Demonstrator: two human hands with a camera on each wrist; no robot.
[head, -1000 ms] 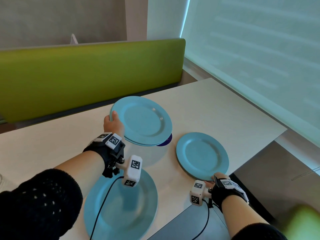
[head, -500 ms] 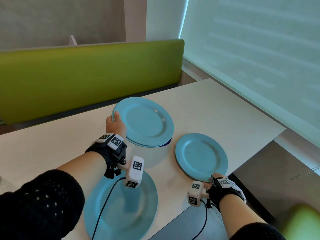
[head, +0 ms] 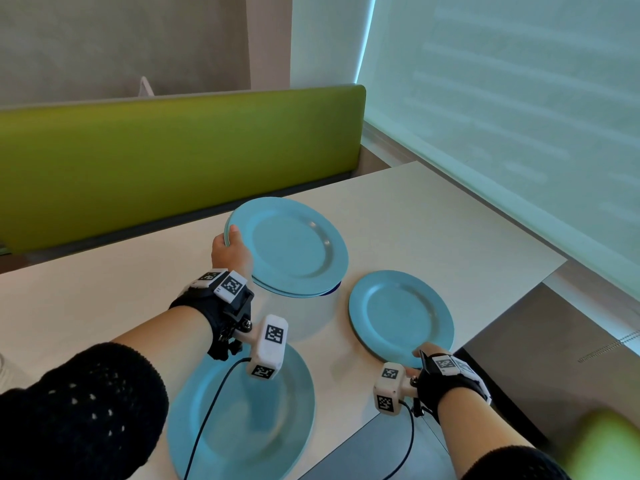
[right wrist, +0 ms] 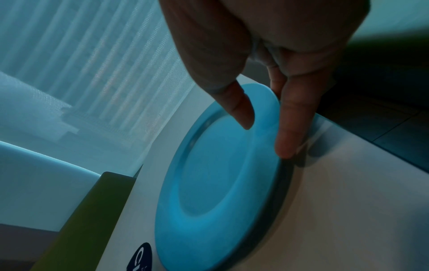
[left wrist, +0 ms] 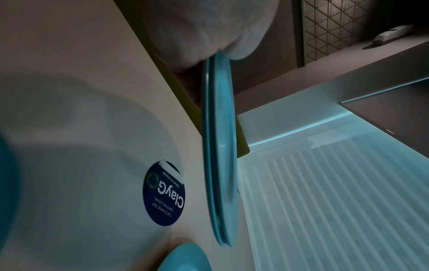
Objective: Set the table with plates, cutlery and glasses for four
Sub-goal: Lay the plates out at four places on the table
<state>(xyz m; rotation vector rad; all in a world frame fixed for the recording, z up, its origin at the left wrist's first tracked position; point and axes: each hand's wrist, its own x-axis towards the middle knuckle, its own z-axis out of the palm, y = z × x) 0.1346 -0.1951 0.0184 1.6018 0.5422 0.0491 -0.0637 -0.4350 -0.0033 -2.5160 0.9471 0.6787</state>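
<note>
My left hand grips the left rim of a stack of two blue plates, thumb on top, holding it level a little above the white table. The left wrist view shows the two plates edge on, hanging from the left hand. A single blue plate lies flat near the table's right corner. My right hand is at its near rim. In the right wrist view the right hand has its thumb on this plate and its fingers against the edge. Another blue plate lies under my left forearm.
A round dark sticker is on the table under the held stack. A green bench back runs along the far side. A window blind closes the right side. The table's right edge is close to the single plate.
The left hand's plate stack has drifted slightly right, covering more of the dark sticker. The right hand stays at the single plate's near rim.
</note>
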